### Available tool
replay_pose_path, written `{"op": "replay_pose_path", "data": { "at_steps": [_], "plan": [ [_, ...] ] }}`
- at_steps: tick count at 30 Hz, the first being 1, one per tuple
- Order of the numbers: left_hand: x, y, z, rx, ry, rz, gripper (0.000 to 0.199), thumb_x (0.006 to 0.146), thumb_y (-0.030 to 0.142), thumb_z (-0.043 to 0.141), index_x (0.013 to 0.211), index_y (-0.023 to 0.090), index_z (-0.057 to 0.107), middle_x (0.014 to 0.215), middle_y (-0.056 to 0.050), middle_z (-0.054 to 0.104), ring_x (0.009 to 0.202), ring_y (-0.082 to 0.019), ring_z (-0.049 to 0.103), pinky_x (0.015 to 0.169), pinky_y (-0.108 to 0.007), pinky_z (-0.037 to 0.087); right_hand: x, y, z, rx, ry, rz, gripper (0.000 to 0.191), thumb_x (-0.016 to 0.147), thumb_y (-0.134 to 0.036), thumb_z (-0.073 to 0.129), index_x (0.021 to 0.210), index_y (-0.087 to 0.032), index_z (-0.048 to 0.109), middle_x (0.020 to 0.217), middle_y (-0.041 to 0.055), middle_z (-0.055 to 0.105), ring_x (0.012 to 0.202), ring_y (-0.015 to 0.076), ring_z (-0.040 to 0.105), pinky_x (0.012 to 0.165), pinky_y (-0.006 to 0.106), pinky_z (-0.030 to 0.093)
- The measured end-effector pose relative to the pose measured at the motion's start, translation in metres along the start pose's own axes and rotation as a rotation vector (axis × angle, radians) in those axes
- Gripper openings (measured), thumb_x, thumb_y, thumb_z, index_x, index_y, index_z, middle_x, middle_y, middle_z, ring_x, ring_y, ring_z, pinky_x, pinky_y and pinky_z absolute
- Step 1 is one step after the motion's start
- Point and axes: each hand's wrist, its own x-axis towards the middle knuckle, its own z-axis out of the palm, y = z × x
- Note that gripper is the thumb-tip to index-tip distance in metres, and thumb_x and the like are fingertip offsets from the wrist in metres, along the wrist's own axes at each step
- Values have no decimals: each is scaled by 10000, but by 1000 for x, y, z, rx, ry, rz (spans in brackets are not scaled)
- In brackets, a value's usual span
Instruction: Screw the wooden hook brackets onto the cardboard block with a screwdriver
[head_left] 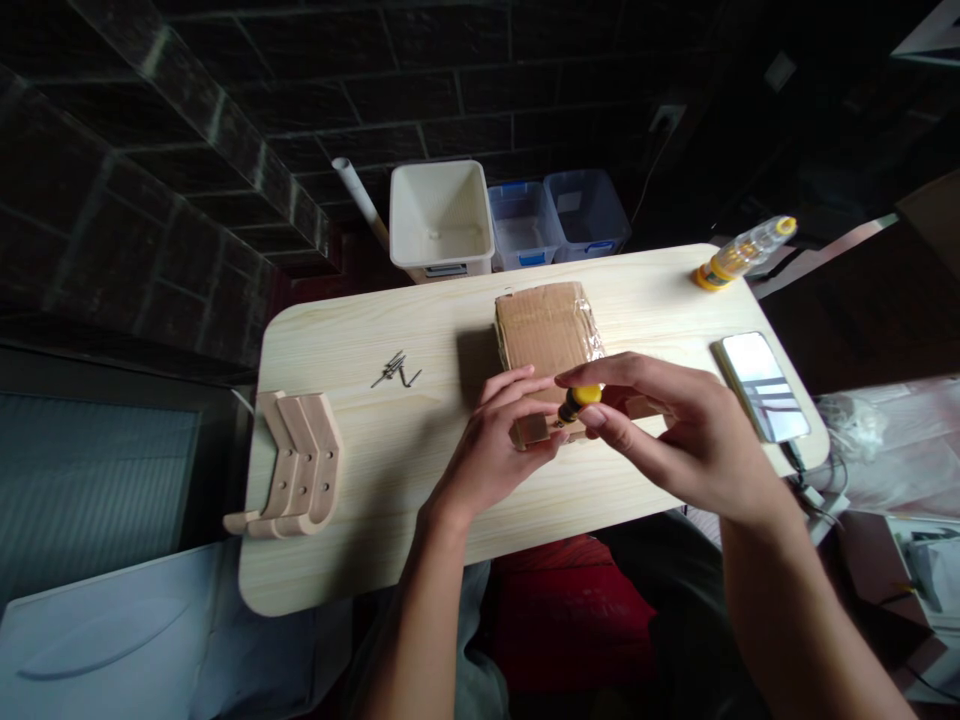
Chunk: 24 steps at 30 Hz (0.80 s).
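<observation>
A cardboard box (pixel 546 325) with clear tape on its side stands on the light wooden table. My right hand (pixel 667 430) pinches the yellow and black handle of a screwdriver (pixel 583 398) between thumb and forefinger, tilted down to the left. My left hand (pixel 499 440) lies at the box's near left side, its fingers reaching close to the tool's lower end. Whether those fingers grip a small part there is hard to make out. A small brown piece (pixel 531 430) shows between the left fingers.
Dark screws (pixel 394 370) lie left of the box. Curved wooden pieces (pixel 304 465) rest at the table's left edge. A phone (pixel 765 385) and a clear yellow-capped bottle (pixel 742 255) are on the right. Bins (pixel 442 215) stand behind the table (pixel 360 320).
</observation>
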Motion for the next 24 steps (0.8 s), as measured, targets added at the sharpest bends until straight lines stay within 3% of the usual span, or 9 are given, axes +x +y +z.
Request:
{"op": "replay_pose_path", "data": {
  "at_steps": [5, 14, 19, 24],
  "plan": [
    [1, 2, -1, 4, -10, -17, 165, 923, 335, 767, 1070, 259, 762, 1352, -55, 723, 1458, -290, 477, 1211, -533, 447, 0, -2, 1, 65, -18, 9, 302, 1029, -264, 643, 1319, -205, 703, 1321, 123, 722, 884, 171, 743, 764, 284, 644],
    [1, 1, -1, -3, -5, -7, 156, 921, 334, 767, 1056, 255, 762, 1332, -64, 724, 1444, -290, 491, 1193, -509, 471, 1, 1, 1, 32, 29, 0, 266, 972, -304, 735, 1220, -210, 745, 1149, 87, 776, 867, 181, 758, 760, 274, 660],
    [2, 3, -1, -19, -9, -22, 211, 919, 321, 769, 1115, 244, 757, 1345, -77, 723, 1442, -300, 494, 1183, -519, 473, 1, -4, 0, -10, -32, -38, 301, 1009, -237, 665, 1302, -213, 729, 1231, 105, 761, 952, 191, 741, 828, 301, 638],
    [0, 0, -1, -11, -12, -14, 244, 920, 337, 770, 1147, 249, 755, 1369, -74, 714, 1449, -295, 486, 1193, -508, 465, 1, -5, -2, 11, -42, -21, 301, 1003, -221, 673, 1301, -209, 713, 1241, 106, 744, 880, 169, 731, 725, 273, 626]
  ]
}}
